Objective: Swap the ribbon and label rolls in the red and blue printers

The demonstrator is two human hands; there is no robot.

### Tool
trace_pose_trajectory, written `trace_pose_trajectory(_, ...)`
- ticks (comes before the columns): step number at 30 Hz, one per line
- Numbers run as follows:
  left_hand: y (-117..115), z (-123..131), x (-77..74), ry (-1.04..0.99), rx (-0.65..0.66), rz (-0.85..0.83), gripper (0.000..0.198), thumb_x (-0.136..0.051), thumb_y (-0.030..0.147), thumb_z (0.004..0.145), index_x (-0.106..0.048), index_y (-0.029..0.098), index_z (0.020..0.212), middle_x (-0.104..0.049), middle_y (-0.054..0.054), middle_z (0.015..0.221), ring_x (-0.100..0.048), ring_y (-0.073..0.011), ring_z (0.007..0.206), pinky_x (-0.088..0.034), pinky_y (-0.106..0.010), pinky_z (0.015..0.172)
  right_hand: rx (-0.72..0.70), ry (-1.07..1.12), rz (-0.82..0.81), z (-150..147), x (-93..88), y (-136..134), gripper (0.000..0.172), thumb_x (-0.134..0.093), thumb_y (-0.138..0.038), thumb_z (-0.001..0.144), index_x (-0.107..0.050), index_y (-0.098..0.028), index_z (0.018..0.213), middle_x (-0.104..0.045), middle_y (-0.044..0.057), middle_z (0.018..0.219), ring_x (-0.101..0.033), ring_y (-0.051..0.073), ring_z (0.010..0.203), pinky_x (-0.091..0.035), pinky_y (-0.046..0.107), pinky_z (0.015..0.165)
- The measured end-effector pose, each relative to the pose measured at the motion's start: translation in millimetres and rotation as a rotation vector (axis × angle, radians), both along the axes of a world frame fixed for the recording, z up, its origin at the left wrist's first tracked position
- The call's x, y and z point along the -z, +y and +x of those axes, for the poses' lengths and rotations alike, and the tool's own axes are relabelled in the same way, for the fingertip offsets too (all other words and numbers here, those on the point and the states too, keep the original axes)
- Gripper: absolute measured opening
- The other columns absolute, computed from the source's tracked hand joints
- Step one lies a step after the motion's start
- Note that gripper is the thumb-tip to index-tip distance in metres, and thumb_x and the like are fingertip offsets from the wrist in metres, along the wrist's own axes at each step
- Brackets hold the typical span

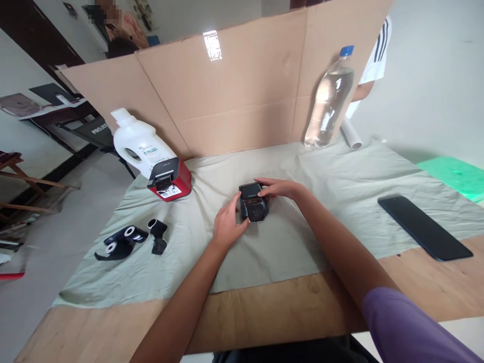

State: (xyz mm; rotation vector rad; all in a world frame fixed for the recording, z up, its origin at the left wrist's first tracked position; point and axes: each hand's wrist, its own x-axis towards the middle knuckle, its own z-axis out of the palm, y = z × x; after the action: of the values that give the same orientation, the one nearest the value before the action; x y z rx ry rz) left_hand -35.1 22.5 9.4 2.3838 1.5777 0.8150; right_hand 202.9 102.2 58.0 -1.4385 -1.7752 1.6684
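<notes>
A small black label printer (250, 191) sits on the grey-green cloth in the middle, with a strip of black label paper (256, 210) hanging from its front. My left hand (227, 223) holds it by its left side, fingers along the edge and thumb near the paper strip. From the right, my right hand (279, 188) grips it, with fingertips at the lid and far edge. To the left stands a red and black label printer (183, 180) with a piece of paper at its front. Several rolls of black label paper (120, 241) lie partly unwound on the cloth.
A cardboard panel (242, 91) rises behind the cloth (272, 252). A white jug (139, 138) stands at the left, a clear bottle (330, 106) at the back right beside a white tube (351, 133). A black phone (423, 227) lies right. Two other people are partly visible beyond the panel.
</notes>
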Motion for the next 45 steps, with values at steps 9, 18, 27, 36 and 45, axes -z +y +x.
trace_pose_trajectory(9, 2, -2, -1.6, 0.122, 0.033, -0.016, 0.089, -0.080, 0.043, 0.075, -0.040, 0.026, 0.153, -0.072, -0.009, 0.116, -0.065, -0.0305, 0.110, -0.052, -0.044, 0.096, 0.053, 0.048, 0.045, -1, 14.5, -1, 0.088, -0.067, -0.032, 0.078, -0.030, -0.021, 0.157, -0.061, 0.010, 0.134, -0.062, 0.016, 0.086, -0.043, 0.022, 0.057)
trace_pose_trajectory(18, 9, -4, 1.2, 0.023, 0.036, -0.067, 0.085, -0.083, 0.035, 0.070, -0.048, 0.028, 0.148, -0.071, -0.007, 0.120, -0.065, -0.0281, 0.111, -0.052, -0.040, 0.098, 0.098, 0.031, 0.032, -6, 8.2, 1, 0.082, -0.070, -0.026, 0.073, -0.043, -0.018, 0.150, -0.066, 0.012, 0.124, -0.060, 0.017, 0.078, -0.040, 0.024, 0.053)
trace_pose_trajectory(27, 5, -6, 2.5, -0.027, 0.148, -0.046, 0.069, -0.074, 0.025, 0.077, -0.052, 0.026, 0.143, -0.067, -0.005, 0.132, -0.066, -0.0239, 0.115, -0.051, -0.037, 0.103, 0.426, -0.010, 0.230, -36, 29.0, -17, 0.067, -0.065, -0.032, 0.077, -0.050, -0.016, 0.141, -0.066, 0.011, 0.122, -0.064, 0.020, 0.097, -0.050, 0.029, 0.082)
trace_pose_trajectory(36, 37, 48, -22.2, -0.210, 0.118, 0.001, 0.063, -0.081, 0.026, 0.071, -0.058, 0.026, 0.130, -0.069, -0.002, 0.128, -0.067, -0.0225, 0.116, -0.050, -0.032, 0.105, 0.590, 0.115, 0.478, 4, -7.9, -6, 0.041, -0.057, -0.045, 0.088, -0.067, -0.021, 0.120, -0.066, 0.007, 0.127, -0.055, 0.025, 0.129, -0.037, 0.037, 0.112)
trace_pose_trajectory(45, 125, 237, -17.8, -0.110, 0.176, -0.050, 0.060, -0.077, 0.034, 0.079, -0.053, 0.029, 0.134, -0.072, -0.003, 0.119, -0.068, -0.0266, 0.111, -0.051, -0.035, 0.095, 0.987, 0.119, 0.522, 151, 0.7, 56, 0.038, -0.050, -0.051, 0.090, -0.067, -0.017, 0.090, -0.064, 0.005, 0.087, -0.064, 0.024, 0.100, -0.047, 0.039, 0.097)
